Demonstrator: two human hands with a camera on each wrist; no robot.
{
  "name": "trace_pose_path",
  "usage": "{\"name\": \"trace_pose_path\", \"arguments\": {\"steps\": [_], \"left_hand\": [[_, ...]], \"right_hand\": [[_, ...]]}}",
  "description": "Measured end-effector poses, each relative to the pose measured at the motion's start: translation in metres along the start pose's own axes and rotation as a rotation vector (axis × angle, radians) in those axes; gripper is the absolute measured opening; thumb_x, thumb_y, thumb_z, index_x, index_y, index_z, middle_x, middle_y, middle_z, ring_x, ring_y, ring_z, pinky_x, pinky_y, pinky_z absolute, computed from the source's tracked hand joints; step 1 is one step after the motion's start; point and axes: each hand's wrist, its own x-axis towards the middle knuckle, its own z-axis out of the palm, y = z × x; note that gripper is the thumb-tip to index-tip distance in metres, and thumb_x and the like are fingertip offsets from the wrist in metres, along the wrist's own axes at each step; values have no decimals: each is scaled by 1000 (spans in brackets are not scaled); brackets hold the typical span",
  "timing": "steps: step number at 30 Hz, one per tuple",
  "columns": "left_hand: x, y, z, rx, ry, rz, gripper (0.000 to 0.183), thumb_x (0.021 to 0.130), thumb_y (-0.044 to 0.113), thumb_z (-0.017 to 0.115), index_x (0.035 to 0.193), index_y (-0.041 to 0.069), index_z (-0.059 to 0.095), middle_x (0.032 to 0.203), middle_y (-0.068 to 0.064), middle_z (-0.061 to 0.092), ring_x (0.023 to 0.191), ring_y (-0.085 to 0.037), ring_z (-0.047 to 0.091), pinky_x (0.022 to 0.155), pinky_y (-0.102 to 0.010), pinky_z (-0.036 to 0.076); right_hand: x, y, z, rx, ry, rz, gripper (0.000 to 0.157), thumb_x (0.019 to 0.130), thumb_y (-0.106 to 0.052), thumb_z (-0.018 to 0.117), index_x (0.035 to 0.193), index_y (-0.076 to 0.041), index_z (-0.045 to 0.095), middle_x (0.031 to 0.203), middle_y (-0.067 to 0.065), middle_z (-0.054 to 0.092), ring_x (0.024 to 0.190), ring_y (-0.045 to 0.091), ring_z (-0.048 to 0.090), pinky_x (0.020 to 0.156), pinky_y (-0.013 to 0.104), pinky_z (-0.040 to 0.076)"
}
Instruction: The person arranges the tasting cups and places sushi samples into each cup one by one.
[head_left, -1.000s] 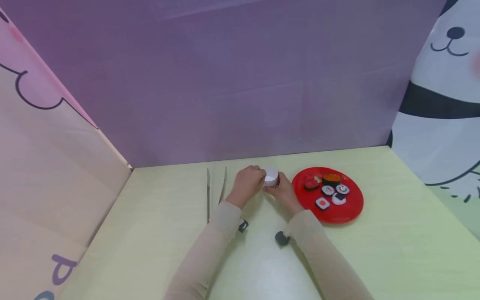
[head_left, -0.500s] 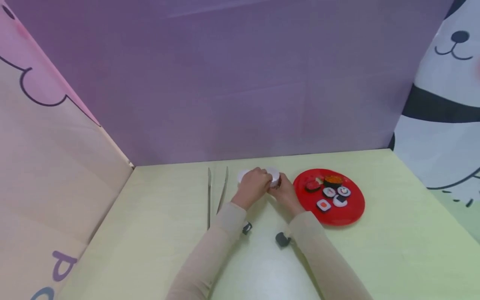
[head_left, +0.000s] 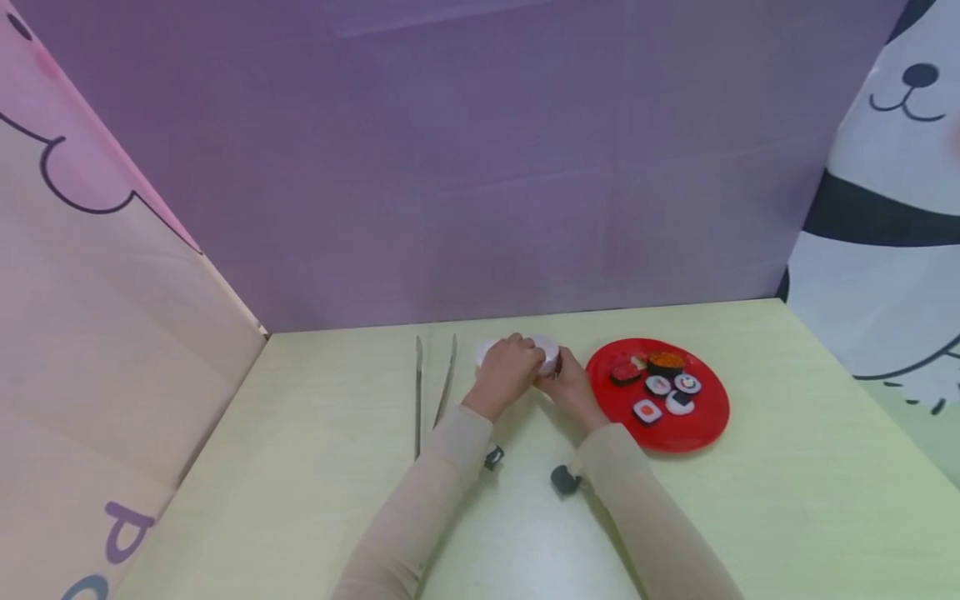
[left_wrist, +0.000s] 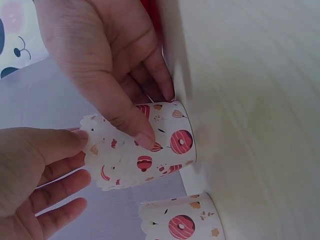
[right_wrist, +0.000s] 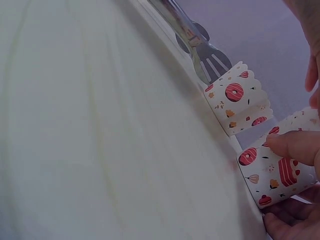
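Observation:
A white paper baking cup [left_wrist: 145,150], printed with donuts and cakes and scalloped at the rim, stands on the table between my hands. My right hand [head_left: 573,387] grips it low down, its thumb lying along the side. At the rim, my left hand [head_left: 510,375] pinches the paper between thumb and forefinger; the other fingers reach out loosely in the left wrist view. A second paper cup [right_wrist: 237,100] of the same print stands just to the left, mostly covered by my left hand in the head view. Whether more cups are nested in the held one cannot be seen.
Metal tongs [head_left: 417,392] with a fork-like end lie left of the cups, partly under the left forearm. On the right, a red plate [head_left: 705,429] bears several pieces of sushi, such as an orange-topped one [head_left: 666,362]. A purple backdrop [head_left: 450,208] rises behind the table.
My left hand has shifted slightly right over the held cup's rim, uncovering part of the second cup at its left. Over the last half second almost nothing moves.

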Motion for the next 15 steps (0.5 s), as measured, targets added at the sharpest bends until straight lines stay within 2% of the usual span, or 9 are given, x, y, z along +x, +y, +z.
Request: {"name": "trace_pose_path", "arguments": {"steps": [8,15], "left_hand": [[-1,-2,0,-17,58,-25,11,78,9,73,88,14,72,80,2,66,72,-14,57,64,-23,48],[0,-2,-4,-19,41,-36,18,77,7,73,93,14,72,85,1,67,76,-14,58,68,-24,48]], "right_hand": [[1,-1,1,17,1,19,57,87,-13,66,133,3,36,133,22,47,118,33,46,99,45,41],[1,1,2,34,10,19,57,86,-15,68,131,3,39,131,20,49,115,31,48,97,43,42]]}}
